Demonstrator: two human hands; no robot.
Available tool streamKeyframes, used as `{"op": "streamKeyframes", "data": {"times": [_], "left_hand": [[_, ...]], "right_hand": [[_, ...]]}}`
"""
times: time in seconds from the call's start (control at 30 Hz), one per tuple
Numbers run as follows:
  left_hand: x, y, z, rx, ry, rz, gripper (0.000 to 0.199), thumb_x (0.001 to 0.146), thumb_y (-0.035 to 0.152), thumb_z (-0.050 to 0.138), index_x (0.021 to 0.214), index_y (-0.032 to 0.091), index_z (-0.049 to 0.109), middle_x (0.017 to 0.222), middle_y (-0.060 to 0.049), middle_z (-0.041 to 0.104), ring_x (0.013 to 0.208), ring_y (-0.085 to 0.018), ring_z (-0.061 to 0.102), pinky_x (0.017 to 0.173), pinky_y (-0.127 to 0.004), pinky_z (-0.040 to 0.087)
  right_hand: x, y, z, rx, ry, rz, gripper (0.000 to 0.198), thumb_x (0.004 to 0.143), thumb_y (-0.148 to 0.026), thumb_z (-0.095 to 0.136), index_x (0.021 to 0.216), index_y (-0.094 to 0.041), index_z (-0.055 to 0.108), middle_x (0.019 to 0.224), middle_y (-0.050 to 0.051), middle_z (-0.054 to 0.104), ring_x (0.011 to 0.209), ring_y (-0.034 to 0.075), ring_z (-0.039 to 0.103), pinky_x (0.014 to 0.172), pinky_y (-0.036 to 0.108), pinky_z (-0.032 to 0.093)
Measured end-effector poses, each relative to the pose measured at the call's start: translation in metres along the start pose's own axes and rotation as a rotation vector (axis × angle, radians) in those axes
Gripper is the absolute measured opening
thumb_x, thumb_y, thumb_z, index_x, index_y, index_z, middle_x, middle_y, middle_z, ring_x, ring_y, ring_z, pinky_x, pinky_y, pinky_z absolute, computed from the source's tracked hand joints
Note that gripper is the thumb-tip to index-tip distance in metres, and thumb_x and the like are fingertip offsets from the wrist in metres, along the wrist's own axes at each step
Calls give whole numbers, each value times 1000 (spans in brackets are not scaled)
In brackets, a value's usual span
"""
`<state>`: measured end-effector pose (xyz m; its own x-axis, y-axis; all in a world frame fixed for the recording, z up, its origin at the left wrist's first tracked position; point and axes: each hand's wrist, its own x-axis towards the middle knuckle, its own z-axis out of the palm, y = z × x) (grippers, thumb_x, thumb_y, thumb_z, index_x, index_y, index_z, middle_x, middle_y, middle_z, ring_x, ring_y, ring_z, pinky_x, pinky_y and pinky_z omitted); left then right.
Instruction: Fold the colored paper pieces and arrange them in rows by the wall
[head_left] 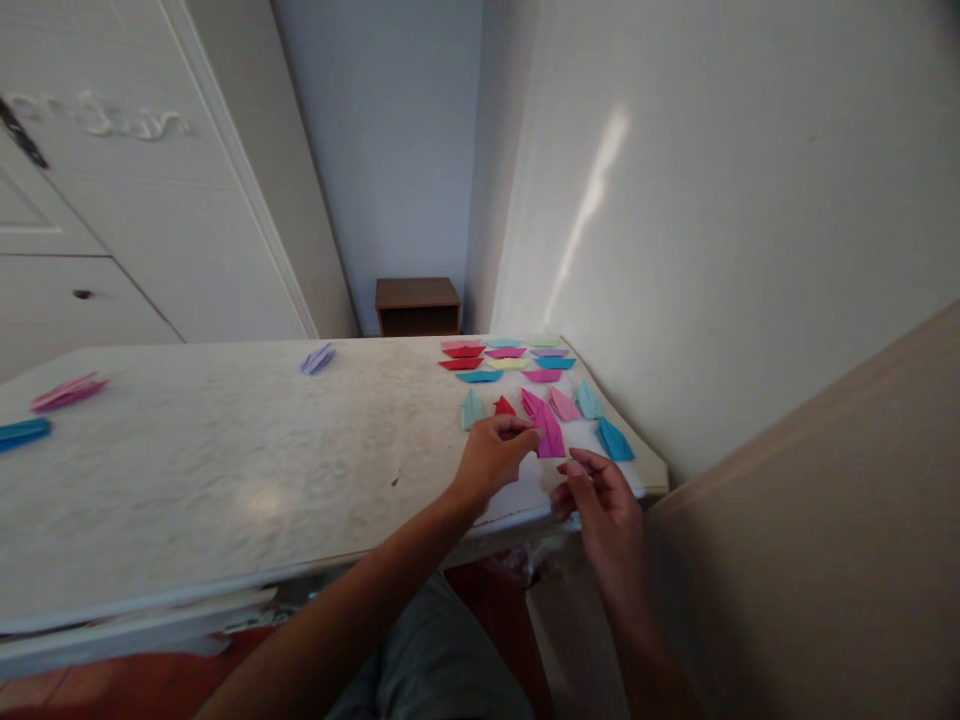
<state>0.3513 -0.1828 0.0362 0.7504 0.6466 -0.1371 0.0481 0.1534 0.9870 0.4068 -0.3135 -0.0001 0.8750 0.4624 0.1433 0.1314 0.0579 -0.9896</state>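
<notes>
My left hand has its thumb and fingertips pinched at the lower left edge of a magenta folded paper boat, which looks tilted up. Just below and right of that boat is my right hand, fingers loosely curled and apart, with nothing visible in them. Around them lie a red paper piece, partly covered by my left hand, a pale green one, a pink one, a light teal one and a blue one. Behind these, several flat paper boats form rows.
The white table meets a wall on the right. Farther left lie a lilac paper piece, a pink one and a blue one. A white cabinet and a brown box-like stand are beyond the table.
</notes>
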Motion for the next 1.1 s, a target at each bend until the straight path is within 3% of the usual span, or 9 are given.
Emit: {"op": "streamKeyframes", "data": {"times": [0.17, 0.37, 0.5, 0.7, 0.8, 0.93, 1.0, 1.1], "left_hand": [[13, 1, 29, 2, -58, -93, 9, 75, 20, 65, 74, 12, 63, 47, 6, 52, 28, -4, 37, 28, -16, 24], [28, -5, 53, 196, -87, -147, 23, 75, 32, 70, 82, 10, 66, 38, 5, 49, 29, -9, 44, 30, -17, 31], [37, -10, 53, 293, -88, -180, 27, 76, 34, 70, 88, 10, 67, 33, 4, 49, 30, -13, 49, 33, -19, 38], [39, -12, 47, 327, -120, -108, 32, 74, 42, 71, 74, 12, 63, 51, -1, 61, 38, -14, 56, 38, -23, 44], [36, -11, 43, 507, -142, 46, 34, 81, 44, 62, 77, 11, 65, 58, -5, 63, 46, -15, 60, 46, -26, 48], [32, -6, 33, 988, -133, 502, 31, 86, 35, 57, 107, 14, 64, 96, -11, 68, 85, -23, 66, 71, -32, 53], [29, -3, 28, 1206, -251, 676, 32, 88, 31, 53, 117, 19, 60, 117, -11, 61, 96, -24, 64, 72, -33, 53], [28, 1, 26, 1359, -413, 777, 29, 92, 34, 48, 115, 23, 61, 127, -8, 56, 95, -23, 64, 66, -30, 52]], "right_hand": [[-12, 19, -12, -284, -15, -203, 27, 88, -39, 56, 105, -19, 62, 99, 8, 67, 85, 21, 63, 75, 33, 51], [-19, 31, -15, -400, -106, -505, 19, 91, -25, 51, 104, -21, 65, 112, 11, 62, 105, 23, 58, 89, 39, 49], [-19, 33, -16, -387, -110, -540, 19, 91, -24, 52, 104, -21, 66, 111, 12, 62, 107, 24, 58, 91, 40, 49], [-17, 35, -18, -368, -127, -559, 20, 92, -21, 52, 106, -21, 66, 113, 11, 61, 108, 23, 58, 92, 38, 49], [-17, 36, -19, -372, -140, -563, 20, 92, -21, 52, 107, -21, 65, 113, 10, 60, 108, 21, 58, 93, 37, 48], [-16, 38, -20, -386, -138, -574, 18, 92, -23, 52, 104, -21, 66, 109, 10, 61, 104, 21, 58, 90, 37, 49], [-15, 38, -20, -395, -130, -582, 18, 92, -24, 52, 104, -21, 66, 108, 11, 61, 103, 22, 59, 88, 38, 50], [-15, 39, -19, -409, -111, -594, 17, 91, -24, 53, 101, -21, 66, 106, 10, 62, 101, 22, 59, 87, 38, 50]]}}
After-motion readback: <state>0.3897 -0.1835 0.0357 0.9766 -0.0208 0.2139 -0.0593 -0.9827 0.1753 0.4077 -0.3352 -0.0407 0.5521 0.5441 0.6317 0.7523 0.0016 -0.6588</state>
